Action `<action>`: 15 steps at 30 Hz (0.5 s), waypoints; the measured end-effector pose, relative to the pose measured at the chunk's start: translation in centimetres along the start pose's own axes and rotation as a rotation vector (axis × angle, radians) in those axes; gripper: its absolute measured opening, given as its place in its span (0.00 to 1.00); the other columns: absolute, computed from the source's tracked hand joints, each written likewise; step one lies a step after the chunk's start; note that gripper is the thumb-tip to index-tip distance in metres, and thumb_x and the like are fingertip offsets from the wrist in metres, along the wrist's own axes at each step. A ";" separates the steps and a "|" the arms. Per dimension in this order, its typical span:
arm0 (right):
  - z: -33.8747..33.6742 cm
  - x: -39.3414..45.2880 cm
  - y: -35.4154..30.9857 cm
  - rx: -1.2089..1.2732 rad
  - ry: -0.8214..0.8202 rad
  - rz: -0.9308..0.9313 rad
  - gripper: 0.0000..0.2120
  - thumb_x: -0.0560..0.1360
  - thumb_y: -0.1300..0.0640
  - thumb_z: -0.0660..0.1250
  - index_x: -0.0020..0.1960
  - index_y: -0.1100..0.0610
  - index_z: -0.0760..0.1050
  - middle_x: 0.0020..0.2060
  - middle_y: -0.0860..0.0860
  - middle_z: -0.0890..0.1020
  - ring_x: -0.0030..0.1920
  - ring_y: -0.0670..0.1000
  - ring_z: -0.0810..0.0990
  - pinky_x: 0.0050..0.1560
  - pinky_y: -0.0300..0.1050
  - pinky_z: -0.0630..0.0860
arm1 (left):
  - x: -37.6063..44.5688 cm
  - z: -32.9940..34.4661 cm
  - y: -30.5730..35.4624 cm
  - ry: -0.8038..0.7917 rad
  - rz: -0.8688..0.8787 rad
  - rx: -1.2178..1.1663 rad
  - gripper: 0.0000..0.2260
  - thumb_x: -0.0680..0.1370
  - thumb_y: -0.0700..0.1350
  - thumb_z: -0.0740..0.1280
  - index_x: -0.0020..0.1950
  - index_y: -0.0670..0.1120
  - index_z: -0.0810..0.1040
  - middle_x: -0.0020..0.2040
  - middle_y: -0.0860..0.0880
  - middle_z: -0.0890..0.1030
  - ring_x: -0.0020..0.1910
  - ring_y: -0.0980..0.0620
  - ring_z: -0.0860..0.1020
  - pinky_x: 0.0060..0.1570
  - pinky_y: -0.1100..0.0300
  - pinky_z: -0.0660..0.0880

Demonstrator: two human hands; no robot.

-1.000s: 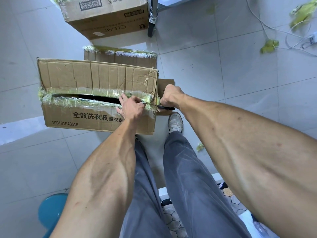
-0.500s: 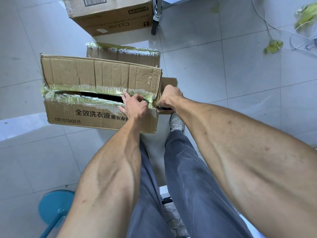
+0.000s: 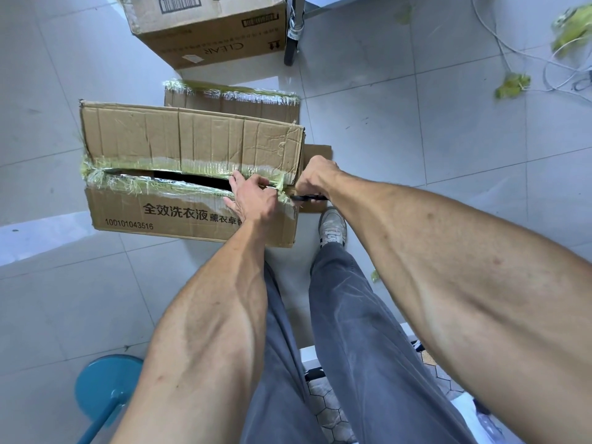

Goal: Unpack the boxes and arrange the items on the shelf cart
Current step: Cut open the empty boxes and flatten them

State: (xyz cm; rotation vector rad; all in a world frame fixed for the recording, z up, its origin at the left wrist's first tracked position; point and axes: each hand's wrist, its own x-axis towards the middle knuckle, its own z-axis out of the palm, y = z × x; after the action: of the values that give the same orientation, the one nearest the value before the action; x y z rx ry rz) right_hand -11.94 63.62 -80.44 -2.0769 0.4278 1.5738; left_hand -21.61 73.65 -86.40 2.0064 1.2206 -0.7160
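A brown cardboard box (image 3: 160,216) with printed black characters stands on the tiled floor in front of me. Its taped top seam is slit open along the left and middle, showing a dark gap. My left hand (image 3: 253,197) rests on the near flap at the right end of the seam, fingers curled over the tape edge. My right hand (image 3: 317,177) grips a black-handled cutter (image 3: 309,197) at the box's right corner, its blade in the greenish tape. The box's contents are hidden.
A second box (image 3: 205,30) marked CLEAR sits farther back beside a cart wheel and leg (image 3: 293,36). A taped flap (image 3: 230,99) shows behind the near box. Green tape scraps (image 3: 512,86) and white cables (image 3: 544,59) lie at right. A blue stool (image 3: 105,384) stands at lower left.
The view has shifted slightly. Both hands stay at the right end of the seam, with the cutter still at the corner; the open slit looks about the same.
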 end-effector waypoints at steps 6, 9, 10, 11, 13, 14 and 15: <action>2.3 0.6 0.0 -0.403 0.231 -0.063 0.02 0.72 0.63 0.68 0.43 0.58 0.75 0.39 0.53 0.78 0.38 0.52 0.76 0.32 0.38 0.70 | 0.2 0.1 -0.5 0.065 0.036 0.006 0.18 0.71 0.36 0.61 0.59 0.46 0.77 0.73 0.45 0.66 0.76 0.49 0.59 0.75 0.38 0.48; 1.7 0.2 0.2 -0.301 0.091 0.022 0.07 0.69 0.61 0.71 0.38 0.58 0.73 0.32 0.53 0.75 0.26 0.50 0.73 0.21 0.33 0.65 | 0.3 0.2 -0.6 0.086 0.040 0.009 0.18 0.72 0.36 0.62 0.61 0.46 0.76 0.71 0.45 0.68 0.75 0.49 0.60 0.75 0.38 0.49; 1.3 0.1 0.1 -0.244 0.015 0.034 0.08 0.70 0.61 0.72 0.38 0.59 0.73 0.32 0.53 0.74 0.24 0.50 0.73 0.21 0.34 0.67 | 0.3 0.3 -0.5 0.098 0.045 0.008 0.18 0.72 0.36 0.62 0.61 0.45 0.76 0.70 0.46 0.68 0.75 0.49 0.60 0.74 0.38 0.49; 1.1 0.2 0.0 -0.240 -0.038 0.032 0.09 0.71 0.60 0.73 0.38 0.59 0.73 0.34 0.54 0.75 0.24 0.50 0.74 0.23 0.36 0.70 | 0.2 0.3 -0.4 0.109 0.050 0.006 0.18 0.71 0.36 0.62 0.61 0.45 0.76 0.69 0.46 0.69 0.74 0.50 0.61 0.74 0.38 0.49; 1.2 0.3 -0.2 -0.397 -0.027 0.002 0.09 0.72 0.59 0.73 0.37 0.58 0.74 0.35 0.53 0.77 0.30 0.50 0.74 0.28 0.38 0.71 | 0.1 0.2 -0.5 0.120 0.056 -0.006 0.18 0.71 0.36 0.62 0.61 0.45 0.76 0.68 0.46 0.69 0.74 0.49 0.62 0.74 0.38 0.49; 1.5 0.4 -0.2 -0.472 0.039 -0.029 0.09 0.73 0.59 0.71 0.36 0.58 0.73 0.36 0.52 0.77 0.32 0.50 0.73 0.27 0.38 0.69 | 0.0 0.2 -0.6 0.123 0.062 -0.018 0.18 0.71 0.36 0.61 0.61 0.44 0.75 0.68 0.46 0.70 0.73 0.49 0.62 0.74 0.38 0.49; 1.8 0.5 -0.1 -0.492 0.115 -0.056 0.08 0.74 0.60 0.68 0.37 0.58 0.72 0.38 0.52 0.77 0.35 0.50 0.73 0.28 0.39 0.68 | 0.0 0.2 -0.8 0.125 0.070 -0.036 0.18 0.71 0.36 0.61 0.61 0.44 0.74 0.68 0.46 0.70 0.73 0.49 0.63 0.74 0.38 0.49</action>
State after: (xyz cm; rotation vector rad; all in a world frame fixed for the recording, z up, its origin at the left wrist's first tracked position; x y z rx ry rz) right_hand -13.21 64.72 -81.31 -2.5251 0.0127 1.6544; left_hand -22.32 73.73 -86.73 2.0795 1.2186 -0.5379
